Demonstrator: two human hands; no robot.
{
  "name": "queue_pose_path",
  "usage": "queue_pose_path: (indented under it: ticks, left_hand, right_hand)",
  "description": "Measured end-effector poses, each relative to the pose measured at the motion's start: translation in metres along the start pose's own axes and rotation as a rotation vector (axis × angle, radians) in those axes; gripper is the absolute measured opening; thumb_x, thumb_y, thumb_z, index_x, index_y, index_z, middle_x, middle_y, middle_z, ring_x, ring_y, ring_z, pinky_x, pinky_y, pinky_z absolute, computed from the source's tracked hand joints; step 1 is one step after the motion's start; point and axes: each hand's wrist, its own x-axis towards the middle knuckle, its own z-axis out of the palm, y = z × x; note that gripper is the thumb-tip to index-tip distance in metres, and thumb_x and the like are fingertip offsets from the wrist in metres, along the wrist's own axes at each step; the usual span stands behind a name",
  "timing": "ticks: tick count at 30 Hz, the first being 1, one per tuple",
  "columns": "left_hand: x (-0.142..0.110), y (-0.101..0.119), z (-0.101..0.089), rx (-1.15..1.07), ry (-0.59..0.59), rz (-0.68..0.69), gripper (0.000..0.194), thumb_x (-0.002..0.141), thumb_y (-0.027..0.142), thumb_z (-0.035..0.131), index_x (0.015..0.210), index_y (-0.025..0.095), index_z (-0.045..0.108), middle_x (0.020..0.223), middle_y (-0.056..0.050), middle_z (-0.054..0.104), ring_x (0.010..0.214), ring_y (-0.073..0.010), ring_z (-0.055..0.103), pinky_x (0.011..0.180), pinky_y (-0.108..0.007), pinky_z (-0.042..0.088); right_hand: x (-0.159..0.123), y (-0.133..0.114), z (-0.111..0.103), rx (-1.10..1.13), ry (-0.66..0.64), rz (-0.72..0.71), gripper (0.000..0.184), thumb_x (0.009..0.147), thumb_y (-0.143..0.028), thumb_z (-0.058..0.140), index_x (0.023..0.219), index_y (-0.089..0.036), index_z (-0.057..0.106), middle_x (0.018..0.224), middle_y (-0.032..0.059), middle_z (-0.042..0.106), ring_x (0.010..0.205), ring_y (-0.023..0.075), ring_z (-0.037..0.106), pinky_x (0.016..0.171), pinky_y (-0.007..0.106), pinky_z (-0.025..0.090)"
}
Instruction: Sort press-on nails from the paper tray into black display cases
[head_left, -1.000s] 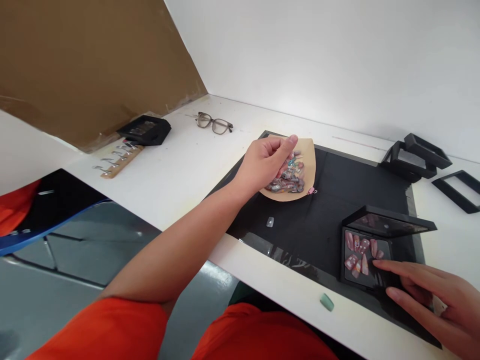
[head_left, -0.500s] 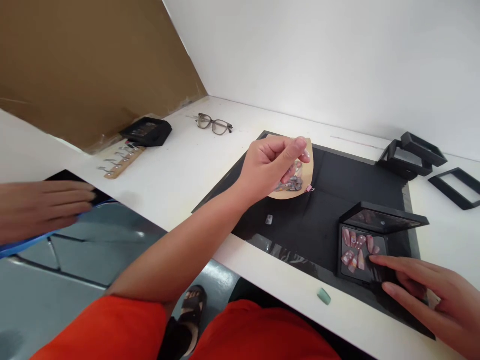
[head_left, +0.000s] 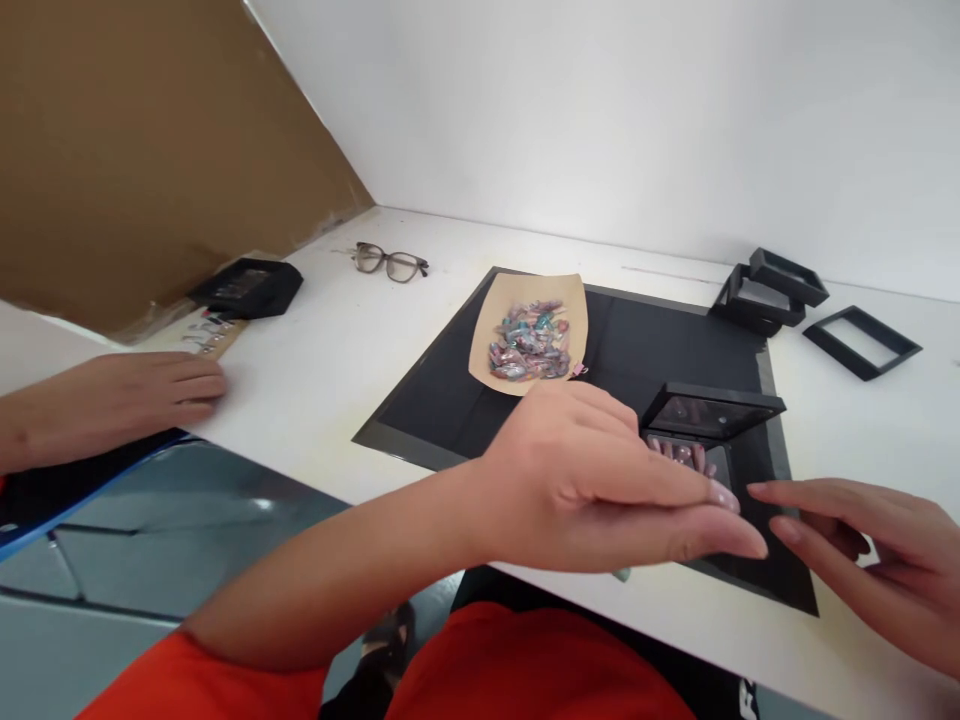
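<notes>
My left hand (head_left: 600, 480) reaches across the front of the black mat (head_left: 652, 330), thumb and forefinger pressed together. A glossy bit shows at its fingertips; I cannot tell whether it is a held piece or my own nail. Just beyond them stands an open black box (head_left: 720, 460) with its clear-windowed lid raised and pink false nails (head_left: 686, 455) inside, partly hidden by my left hand. At the right, my right hand (head_left: 877, 550) is open, forefinger stretched out beside the box and thumb apart. A tan paper tray (head_left: 487, 345) on the mat holds many shiny false nails (head_left: 532, 340).
Black frame-like boxes (head_left: 787, 275) and a single black frame (head_left: 862, 342) are at the back right. Eyeglasses (head_left: 390, 262) lie at the back left, near another black box (head_left: 247, 288). Another person's hand (head_left: 157, 395) rests at the left table edge. A small green piece (head_left: 621, 574) shows under my wrist.
My left hand has moved from over the paper tray rightward and nearer, to the open box. My right forefinger no longer overlaps the box's contents. The other person's hand has moved onto the table edge.
</notes>
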Motion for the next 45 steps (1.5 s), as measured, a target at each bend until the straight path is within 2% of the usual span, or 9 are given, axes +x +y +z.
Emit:
queue_pose_path:
  ticks: [5,11,15,21,24,29,34,39,45]
  left_hand:
    - [-0.008,-0.008,0.042,0.103,0.031,0.226,0.026,0.099,0.042,0.086,0.078,0.026,0.083,0.049,0.007,0.061,0.045,-0.0080,0.059,0.049,-0.025,0.048]
    - [-0.026,-0.017,0.068,0.109,0.048,0.246,0.024,0.100,0.040,0.085,0.087,0.019,0.082,0.054,0.007,0.066,0.047,-0.0077,0.059,0.049,-0.027,0.045]
    - [-0.034,-0.018,0.069,0.025,-0.018,0.145,0.023,0.105,0.041,0.078,0.091,0.022,0.083,0.057,0.006,0.071,0.047,-0.0082,0.060,0.052,-0.026,0.047]
    - [-0.037,-0.014,0.067,-0.202,-0.198,-0.157,0.026,0.108,0.041,0.073,0.092,0.025,0.085,0.061,0.004,0.075,0.052,-0.0088,0.065,0.053,-0.022,0.046]
    - [-0.035,-0.013,0.066,-0.253,-0.210,-0.257,0.021,0.105,0.035,0.074,0.093,0.024,0.086,0.061,0.005,0.074,0.054,-0.0077,0.066,0.056,-0.019,0.047]
    - [-0.037,-0.017,0.071,-0.153,-0.071,-0.167,0.020,0.100,0.040,0.082,0.090,0.023,0.087,0.054,0.006,0.068,0.049,-0.0073,0.062,0.050,-0.021,0.042]
    - [-0.037,-0.019,0.071,-0.161,-0.083,-0.163,0.020,0.099,0.040,0.082,0.091,0.023,0.088,0.052,0.006,0.068,0.047,-0.0062,0.060,0.051,-0.018,0.043]
    - [-0.033,-0.015,0.067,-0.262,-0.126,-0.305,0.020,0.097,0.041,0.085,0.099,0.022,0.089,0.053,0.007,0.068,0.048,-0.0055,0.059,0.054,-0.016,0.046]
    - [-0.029,-0.014,0.064,-0.194,-0.156,-0.366,0.015,0.096,0.036,0.084,0.098,0.023,0.090,0.053,0.008,0.065,0.050,-0.0046,0.056,0.058,-0.016,0.044]
  right_hand:
    - [0.014,-0.013,-0.001,0.133,-0.087,0.006,0.033,0.101,-0.059,0.075,0.103,-0.031,0.092,0.054,-0.0016,0.067,0.039,0.0094,0.052,0.037,0.019,0.043]
    - [0.018,-0.023,0.001,0.221,-0.197,-0.061,0.035,0.106,-0.057,0.070,0.097,-0.031,0.091,0.064,0.0017,0.077,0.047,0.0104,0.063,0.046,0.019,0.052]
    - [0.013,-0.027,0.002,0.214,-0.221,0.029,0.036,0.106,-0.060,0.067,0.100,-0.035,0.092,0.062,0.0011,0.074,0.048,0.0124,0.062,0.046,0.022,0.053]
    - [0.016,-0.026,0.004,0.236,-0.173,-0.017,0.022,0.103,-0.052,0.076,0.101,-0.036,0.091,0.052,-0.0047,0.059,0.045,0.0107,0.054,0.043,0.021,0.045]
    - [0.018,-0.027,0.006,0.217,-0.117,-0.031,0.018,0.103,-0.045,0.077,0.100,-0.033,0.090,0.051,-0.0057,0.057,0.044,0.0097,0.052,0.042,0.021,0.042]
    - [0.020,-0.027,0.007,0.141,-0.088,-0.044,0.026,0.104,-0.044,0.075,0.085,-0.029,0.085,0.049,-0.0055,0.055,0.041,0.0084,0.050,0.042,0.019,0.043]
    - [0.021,-0.026,0.006,0.182,-0.111,-0.085,0.023,0.104,-0.038,0.076,0.084,-0.027,0.082,0.052,-0.0056,0.057,0.043,0.0081,0.049,0.043,0.019,0.042]
    - [0.011,-0.021,0.005,0.208,-0.128,0.098,0.034,0.102,-0.055,0.075,0.082,-0.030,0.085,0.056,-0.0014,0.065,0.044,0.0100,0.051,0.044,0.022,0.045]
    - [0.011,-0.016,0.001,0.382,-0.077,0.237,0.041,0.091,-0.066,0.084,0.073,-0.030,0.085,0.049,-0.0018,0.059,0.041,0.0109,0.049,0.038,0.022,0.042]
